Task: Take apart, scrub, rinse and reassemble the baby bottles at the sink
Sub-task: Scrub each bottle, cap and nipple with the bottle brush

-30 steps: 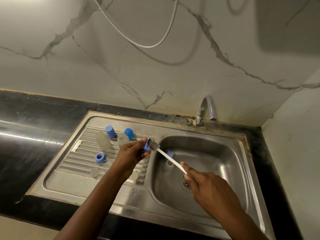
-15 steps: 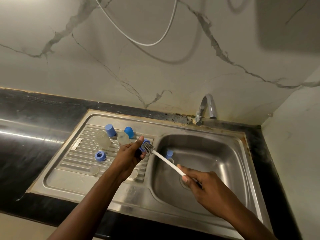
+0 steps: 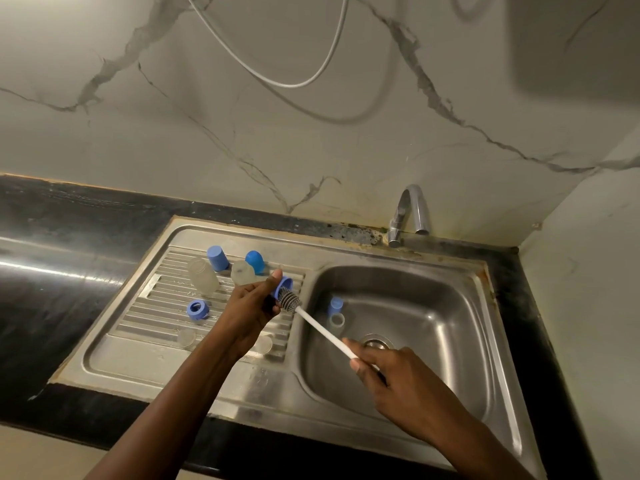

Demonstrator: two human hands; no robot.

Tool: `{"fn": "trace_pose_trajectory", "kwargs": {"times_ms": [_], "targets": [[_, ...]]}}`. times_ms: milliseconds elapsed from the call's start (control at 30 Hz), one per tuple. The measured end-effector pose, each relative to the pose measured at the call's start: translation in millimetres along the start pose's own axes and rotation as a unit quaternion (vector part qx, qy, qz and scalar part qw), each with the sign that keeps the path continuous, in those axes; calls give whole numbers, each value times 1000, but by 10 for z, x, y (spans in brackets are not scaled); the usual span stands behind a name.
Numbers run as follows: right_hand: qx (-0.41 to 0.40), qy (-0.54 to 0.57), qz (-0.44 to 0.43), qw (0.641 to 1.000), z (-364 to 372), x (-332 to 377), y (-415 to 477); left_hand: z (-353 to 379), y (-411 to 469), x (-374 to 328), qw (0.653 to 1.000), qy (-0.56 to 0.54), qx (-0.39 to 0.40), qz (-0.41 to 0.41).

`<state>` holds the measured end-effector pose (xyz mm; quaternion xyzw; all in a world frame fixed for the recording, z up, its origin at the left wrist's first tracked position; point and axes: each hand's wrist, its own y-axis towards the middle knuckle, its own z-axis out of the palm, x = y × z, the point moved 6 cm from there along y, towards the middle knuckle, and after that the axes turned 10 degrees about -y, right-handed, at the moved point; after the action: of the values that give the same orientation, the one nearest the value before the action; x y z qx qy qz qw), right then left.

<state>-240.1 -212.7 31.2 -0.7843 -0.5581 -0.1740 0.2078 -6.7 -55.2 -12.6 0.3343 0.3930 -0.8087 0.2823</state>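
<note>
My left hand grips a small blue bottle part over the drainboard's right edge. My right hand holds the white handle of a bottle brush, whose bristle head is pushed against the blue part. On the ribbed drainboard lie two clear bottle bodies, a blue cap, a darker blue cap, a blue screw ring and two clear round pieces. A blue part and a clear ring sit in the basin.
The steel sink basin has its drain just beyond my right hand. A chrome tap stands at the back, no water running. Black countertop extends left; a marble wall with a hanging white hose rises behind.
The brush head and the blue part in my left hand have shifted slightly left, and my right hand has slid a little along the handle; the scene is otherwise unchanged.
</note>
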Motion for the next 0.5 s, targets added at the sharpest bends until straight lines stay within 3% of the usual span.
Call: {"fn": "trace_pose_trajectory", "kwargs": {"times_ms": [167,300,500], "targets": [[-32,47,-21,998,-137,-17,23,3,-24,16,1000,7,7,-7],[-58,19,0,998,-192,-71,60,54,14,-21,999,-15,21,-27],[-18,-32,15,999,-60,-40,57,52,14,-18,999,-6,30,-27]]}}
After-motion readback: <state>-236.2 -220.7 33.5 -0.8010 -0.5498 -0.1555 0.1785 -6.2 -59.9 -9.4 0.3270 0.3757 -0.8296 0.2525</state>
